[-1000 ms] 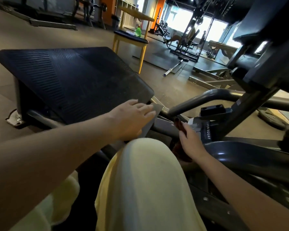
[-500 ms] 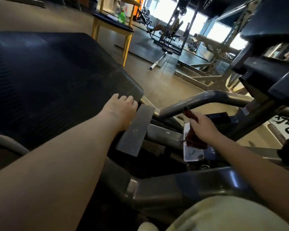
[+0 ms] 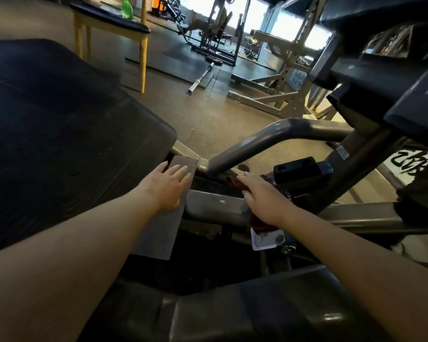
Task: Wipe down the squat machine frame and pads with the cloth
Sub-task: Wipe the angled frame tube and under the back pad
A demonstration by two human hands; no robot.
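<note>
our right grip [image 3: 260, 198] is curled over the dark red cloth [image 3: 232, 181], pressing it on the grey steel frame tube [image 3: 214, 206]. the tube's long axis runs left to right beneath it, toward our left grip [image 3: 168, 186], which lies flat and spread on a grey metal plate [image 3: 183, 166].

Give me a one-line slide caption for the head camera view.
Wiping the squat machine frame: right hand holds a dark red cloth, left hand rests on a grey plate.

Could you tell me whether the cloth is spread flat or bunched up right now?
Bunched: the red cloth bulges crumpled beneath the right hand.
</note>
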